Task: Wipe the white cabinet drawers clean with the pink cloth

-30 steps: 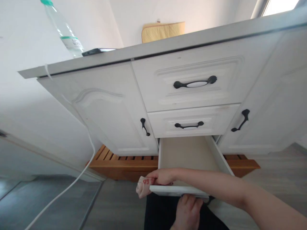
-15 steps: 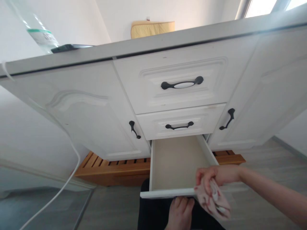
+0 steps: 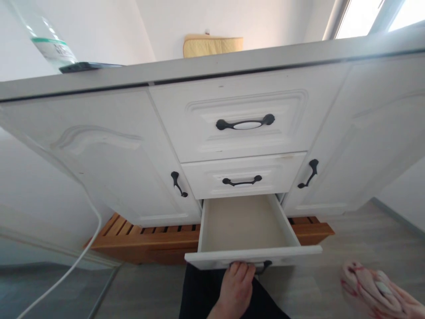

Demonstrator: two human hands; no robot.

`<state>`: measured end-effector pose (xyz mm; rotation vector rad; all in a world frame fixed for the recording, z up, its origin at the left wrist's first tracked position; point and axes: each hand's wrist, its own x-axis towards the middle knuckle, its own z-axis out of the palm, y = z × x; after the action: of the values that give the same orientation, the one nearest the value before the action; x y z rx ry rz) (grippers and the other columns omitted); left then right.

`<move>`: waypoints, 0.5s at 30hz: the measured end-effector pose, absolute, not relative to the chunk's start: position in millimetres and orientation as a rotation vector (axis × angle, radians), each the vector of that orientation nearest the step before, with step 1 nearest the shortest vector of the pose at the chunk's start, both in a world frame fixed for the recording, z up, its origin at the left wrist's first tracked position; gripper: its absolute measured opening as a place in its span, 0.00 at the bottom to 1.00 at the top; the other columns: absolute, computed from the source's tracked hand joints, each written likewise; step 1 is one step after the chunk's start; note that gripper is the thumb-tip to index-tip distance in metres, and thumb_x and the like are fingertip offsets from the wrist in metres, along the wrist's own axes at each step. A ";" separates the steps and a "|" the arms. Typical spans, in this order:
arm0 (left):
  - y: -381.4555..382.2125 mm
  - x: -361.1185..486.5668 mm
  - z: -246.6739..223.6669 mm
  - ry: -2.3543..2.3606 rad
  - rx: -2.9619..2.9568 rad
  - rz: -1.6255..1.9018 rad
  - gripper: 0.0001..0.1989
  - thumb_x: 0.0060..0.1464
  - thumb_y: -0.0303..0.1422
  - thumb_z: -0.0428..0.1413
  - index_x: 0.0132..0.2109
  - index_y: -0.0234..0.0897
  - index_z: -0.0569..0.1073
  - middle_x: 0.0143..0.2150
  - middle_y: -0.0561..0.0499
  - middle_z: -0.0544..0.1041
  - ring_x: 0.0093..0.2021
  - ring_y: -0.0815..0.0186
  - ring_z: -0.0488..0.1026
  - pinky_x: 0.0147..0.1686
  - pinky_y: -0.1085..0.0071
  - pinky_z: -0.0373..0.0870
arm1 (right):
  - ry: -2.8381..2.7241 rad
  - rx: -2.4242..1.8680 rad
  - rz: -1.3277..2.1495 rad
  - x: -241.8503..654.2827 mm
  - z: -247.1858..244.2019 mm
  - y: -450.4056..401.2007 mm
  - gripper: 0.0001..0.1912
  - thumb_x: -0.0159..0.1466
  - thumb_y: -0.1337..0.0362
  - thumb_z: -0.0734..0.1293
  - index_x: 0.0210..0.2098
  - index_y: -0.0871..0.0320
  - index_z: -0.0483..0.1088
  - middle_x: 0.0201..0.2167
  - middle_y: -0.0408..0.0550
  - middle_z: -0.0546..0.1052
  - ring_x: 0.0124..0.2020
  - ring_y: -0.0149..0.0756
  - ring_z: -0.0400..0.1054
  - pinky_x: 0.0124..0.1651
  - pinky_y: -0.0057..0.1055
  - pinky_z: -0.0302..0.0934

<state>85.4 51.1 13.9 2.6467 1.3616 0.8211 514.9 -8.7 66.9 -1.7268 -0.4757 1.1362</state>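
Observation:
The bottom drawer (image 3: pixel 239 223) of a white cabinet is pulled out, and its pale inside holds nothing that I can see. My left hand (image 3: pixel 235 285) has its fingers wrapped round the black handle (image 3: pixel 264 267) on the drawer's front. Off to the lower right, apart from the drawer, my right hand (image 3: pixel 409 303) is closed on a crumpled pink-and-white cloth (image 3: pixel 370 283). The cloth covers most of that hand, and the frame edge cuts off the rest.
Two closed drawers (image 3: pixel 245 126) sit above, with cabinet doors (image 3: pixel 109 168) on both sides. A slatted wooden bench (image 3: pixel 142 241) runs behind the open drawer. On the countertop (image 3: pixel 186 66) are a plastic bottle (image 3: pixel 55 51) and a dark flat object (image 3: pixel 81 67). A white cable (image 3: pixel 94 232) hangs at left.
My right hand has moved from the drawer's right front corner to the lower right, taking the cloth along. My left hand stays at the drawer front. The view has shifted slightly.

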 end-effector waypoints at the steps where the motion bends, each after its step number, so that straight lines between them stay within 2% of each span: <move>1: 63.1 84.9 21.6 1.364 2.596 0.714 0.22 0.55 0.25 0.52 0.56 0.44 0.70 0.49 0.52 0.77 0.49 0.61 0.71 0.50 0.66 0.70 | -0.337 -1.692 1.177 501.5 62.0 -10.2 0.27 0.29 0.58 0.74 0.33 0.40 0.76 0.57 0.62 0.73 0.52 0.64 0.72 0.53 0.60 0.67; 4: 105.1 85.4 42.3 1.364 2.471 0.569 0.22 0.57 0.24 0.49 0.58 0.44 0.69 0.53 0.51 0.74 0.53 0.59 0.67 0.56 0.62 0.68 | -0.213 -1.527 1.383 460.4 50.9 -2.1 0.33 0.29 0.61 0.77 0.38 0.43 0.78 0.60 0.60 0.72 0.58 0.63 0.70 0.60 0.55 0.64; 8: 161.5 86.1 58.9 1.324 2.392 0.645 0.26 0.54 0.23 0.49 0.59 0.44 0.67 0.57 0.51 0.71 0.59 0.60 0.64 0.62 0.61 0.63 | -0.211 -1.362 1.528 424.9 39.8 19.6 0.32 0.30 0.64 0.79 0.38 0.47 0.81 0.56 0.61 0.76 0.57 0.63 0.70 0.61 0.51 0.63; 11: 195.1 86.8 63.2 1.278 2.320 0.722 0.30 0.49 0.22 0.51 0.61 0.41 0.67 0.59 0.50 0.70 0.61 0.61 0.62 0.66 0.62 0.60 | -0.277 -1.298 1.508 409.1 38.2 37.5 0.31 0.33 0.63 0.79 0.40 0.46 0.80 0.54 0.57 0.78 0.56 0.60 0.72 0.61 0.52 0.64; 15: 220.7 92.3 65.3 1.241 2.213 0.834 0.26 0.45 0.24 0.53 0.53 0.41 0.73 0.54 0.50 0.74 0.59 0.59 0.66 0.65 0.58 0.62 | -0.405 -1.309 1.243 391.1 49.4 72.1 0.36 0.38 0.56 0.79 0.48 0.45 0.74 0.53 0.52 0.78 0.58 0.55 0.71 0.61 0.49 0.64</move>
<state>92.3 220.7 65.3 2.2132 1.2415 0.8336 391.1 72.1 49.4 -1.3094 -0.4050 1.2428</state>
